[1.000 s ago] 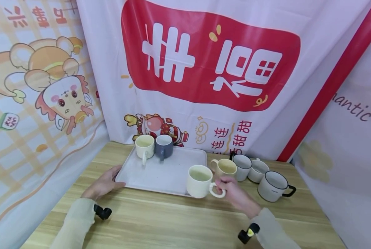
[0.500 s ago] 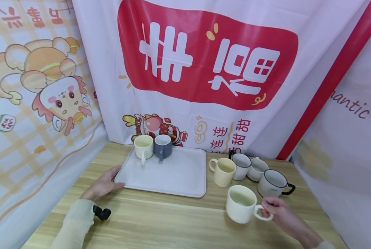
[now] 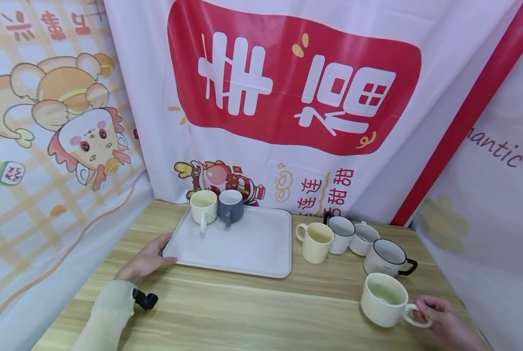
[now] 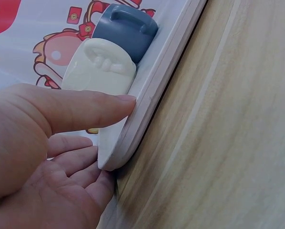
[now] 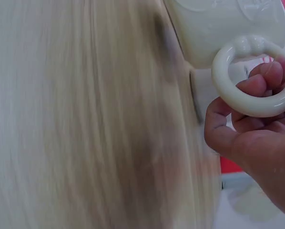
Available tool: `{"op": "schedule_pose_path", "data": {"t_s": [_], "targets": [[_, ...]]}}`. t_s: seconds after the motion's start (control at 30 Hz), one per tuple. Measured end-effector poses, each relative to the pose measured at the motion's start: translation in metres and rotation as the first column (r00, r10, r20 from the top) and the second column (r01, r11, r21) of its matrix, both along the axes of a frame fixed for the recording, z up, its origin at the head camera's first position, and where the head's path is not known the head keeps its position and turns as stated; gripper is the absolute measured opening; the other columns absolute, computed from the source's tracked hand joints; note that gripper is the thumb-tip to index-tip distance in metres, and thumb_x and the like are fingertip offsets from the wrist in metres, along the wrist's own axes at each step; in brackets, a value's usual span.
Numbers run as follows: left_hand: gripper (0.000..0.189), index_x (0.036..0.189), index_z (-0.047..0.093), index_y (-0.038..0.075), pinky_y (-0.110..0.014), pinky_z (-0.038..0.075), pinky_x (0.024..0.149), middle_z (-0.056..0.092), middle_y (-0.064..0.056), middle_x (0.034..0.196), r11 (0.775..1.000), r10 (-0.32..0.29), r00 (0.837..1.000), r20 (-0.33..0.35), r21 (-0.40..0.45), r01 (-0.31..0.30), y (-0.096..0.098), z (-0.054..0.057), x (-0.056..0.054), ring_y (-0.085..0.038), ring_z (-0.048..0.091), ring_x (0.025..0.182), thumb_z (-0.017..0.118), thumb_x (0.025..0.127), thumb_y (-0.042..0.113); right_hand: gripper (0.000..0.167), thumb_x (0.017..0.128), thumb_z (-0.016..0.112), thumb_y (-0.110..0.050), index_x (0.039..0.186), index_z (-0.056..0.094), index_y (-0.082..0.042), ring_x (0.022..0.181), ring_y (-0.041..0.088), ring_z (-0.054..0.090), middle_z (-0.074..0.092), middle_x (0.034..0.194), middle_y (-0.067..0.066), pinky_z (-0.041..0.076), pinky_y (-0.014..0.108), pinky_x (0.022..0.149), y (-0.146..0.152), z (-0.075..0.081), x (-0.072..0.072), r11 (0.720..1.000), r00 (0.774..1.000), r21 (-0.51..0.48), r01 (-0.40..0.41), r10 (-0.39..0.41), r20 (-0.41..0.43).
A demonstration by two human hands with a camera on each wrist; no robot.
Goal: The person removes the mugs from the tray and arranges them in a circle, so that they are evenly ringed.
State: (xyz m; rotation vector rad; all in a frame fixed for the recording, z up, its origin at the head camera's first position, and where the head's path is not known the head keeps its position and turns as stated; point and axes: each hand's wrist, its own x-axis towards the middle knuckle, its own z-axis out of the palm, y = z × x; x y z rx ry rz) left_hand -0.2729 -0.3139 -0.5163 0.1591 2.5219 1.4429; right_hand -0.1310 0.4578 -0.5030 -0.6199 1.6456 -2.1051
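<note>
At the right front of the table my right hand (image 3: 441,317) holds a cream mug (image 3: 384,304) by its ring-shaped handle (image 5: 228,90), with fingertips through the ring. The mug is upright, its mouth facing up. My left hand (image 3: 145,261) grips the near left corner of a white rectangular tray (image 3: 243,248); the left wrist view has the thumb (image 4: 85,109) along the rim and the other fingers around the corner below. Side by side at the tray's far left stand another cream mug (image 3: 203,207) and a blue-grey mug (image 3: 231,209), handles toward me.
Right of the tray, a pale yellow mug (image 3: 316,246), a white mug with a dark rim (image 3: 341,236), a small white cup (image 3: 363,241) and a white mug with a black handle (image 3: 385,263) form a row. A printed cloth (image 3: 261,136) hangs behind the wooden table (image 3: 243,317).
My right hand has carried the cream mug from over the tray's front right corner out to the right, in front of the black-handled mug. The left hand and tray have stayed put.
</note>
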Motion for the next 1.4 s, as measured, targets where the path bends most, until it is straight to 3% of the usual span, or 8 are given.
{"op": "schedule_pose_path", "data": {"t_s": [0.17, 0.33, 0.6, 0.87, 0.97, 1.17, 1.3, 1.4], "targets": [[0.092, 0.166, 0.012, -0.008, -0.066, 0.018, 0.132, 0.011, -0.033, 0.174, 1.000, 0.001, 1.000, 0.003, -0.004, -0.001, 0.001, 0.000, 0.000, -0.052, 0.011, 0.161, 0.072, 0.098, 0.009, 0.049, 0.110, 0.022, 0.010, 0.111, 0.068, -0.006, 0.097, 0.005, 0.065, 0.071, 0.106, -0.007, 0.053, 0.015, 0.086, 0.016, -0.011, 0.001, 0.997, 1.000, -0.080, -0.009, 0.007, -0.023], [0.091, 0.166, 0.012, -0.006, -0.066, 0.019, 0.131, 0.012, -0.032, 0.174, 1.000, -0.004, 1.000, 0.007, -0.005, 0.004, 0.002, 0.000, -0.001, -0.052, 0.013, 0.161, 0.072, 0.099, 0.010, 0.049, 0.110, 0.023, 0.010, 0.110, 0.071, -0.003, 0.096, 0.007, 0.066, 0.073, 0.103, -0.005, 0.053, 0.015, 0.084, 0.023, -0.021, 0.000, 0.992, 0.996, -0.108, 0.058, -0.065, -0.057], [0.091, 0.166, 0.013, -0.006, -0.066, 0.019, 0.131, 0.013, -0.032, 0.174, 1.000, 0.007, 1.000, 0.012, -0.009, -0.007, 0.002, -0.002, 0.000, -0.052, 0.013, 0.161, 0.072, 0.098, 0.010, 0.048, 0.110, 0.027, 0.012, 0.106, 0.072, -0.004, 0.092, 0.006, 0.065, 0.073, 0.098, -0.006, 0.051, 0.014, 0.079, 0.027, -0.029, -0.002, 0.985, 0.977, -0.018, 0.172, -0.173, -0.121], [0.092, 0.167, 0.012, -0.005, -0.066, 0.019, 0.131, 0.012, -0.032, 0.174, 1.000, 0.005, 1.000, 0.016, -0.007, -0.005, 0.001, -0.001, -0.001, -0.052, 0.013, 0.161, 0.072, 0.099, 0.011, 0.041, 0.110, 0.035, 0.008, 0.099, 0.072, -0.006, 0.084, 0.004, 0.062, 0.069, 0.091, -0.009, 0.052, 0.015, 0.071, 0.024, -0.030, -0.001, 0.919, 0.927, 0.137, 0.370, -0.355, -0.121], [0.094, 0.167, 0.011, -0.005, -0.066, 0.018, 0.132, 0.011, -0.032, 0.174, 1.000, 0.006, 1.000, 0.018, -0.012, -0.006, 0.000, -0.001, -0.001, -0.052, 0.012, 0.161, 0.073, 0.098, 0.011, 0.035, 0.110, 0.040, 0.006, 0.097, 0.071, -0.003, 0.082, 0.004, 0.062, 0.069, 0.087, -0.008, 0.054, 0.016, 0.070, 0.019, -0.029, 0.001, 0.864, 0.885, 0.194, 0.465, -0.450, -0.118], [0.094, 0.167, 0.009, -0.006, -0.066, 0.017, 0.132, 0.008, -0.032, 0.174, 1.000, 0.001, 1.000, 0.015, 0.002, -0.001, 0.001, 0.000, -0.001, -0.052, 0.010, 0.161, 0.072, 0.099, 0.010, 0.024, 0.109, 0.052, -0.004, 0.097, 0.069, 0.009, 0.080, 0.005, 0.063, 0.069, 0.083, -0.005, 0.055, 0.017, 0.070, 0.010, -0.018, -0.002, 0.650, 0.771, 0.449, 0.613, -0.617, -0.159], [0.094, 0.166, 0.009, -0.007, -0.066, 0.016, 0.132, 0.007, -0.032, 0.174, 1.000, -0.004, 1.000, 0.013, 0.022, 0.004, 0.001, 0.000, 0.000, -0.052, 0.009, 0.161, 0.072, 0.099, 0.008, 0.029, 0.110, 0.054, -0.011, 0.103, 0.069, 0.012, 0.082, 0.003, 0.063, 0.071, 0.084, -0.006, 0.055, 0.017, 0.073, 0.008, -0.011, -0.005, 0.550, 0.761, 0.576, 0.604, -0.613, -0.213], [0.094, 0.166, 0.008, -0.007, -0.066, 0.016, 0.132, 0.007, -0.032, 0.174, 1.000, -0.006, 1.000, 0.011, 0.023, 0.006, 0.001, 0.000, 0.000, -0.052, 0.009, 0.161, 0.071, 0.099, 0.008, 0.029, 0.111, 0.054, -0.013, 0.104, 0.069, 0.011, 0.083, 0.002, 0.064, 0.072, 0.085, -0.007, 0.056, 0.016, 0.074, 0.008, -0.010, -0.006, 0.542, 0.766, 0.597, 0.591, -0.609, -0.205]]}}
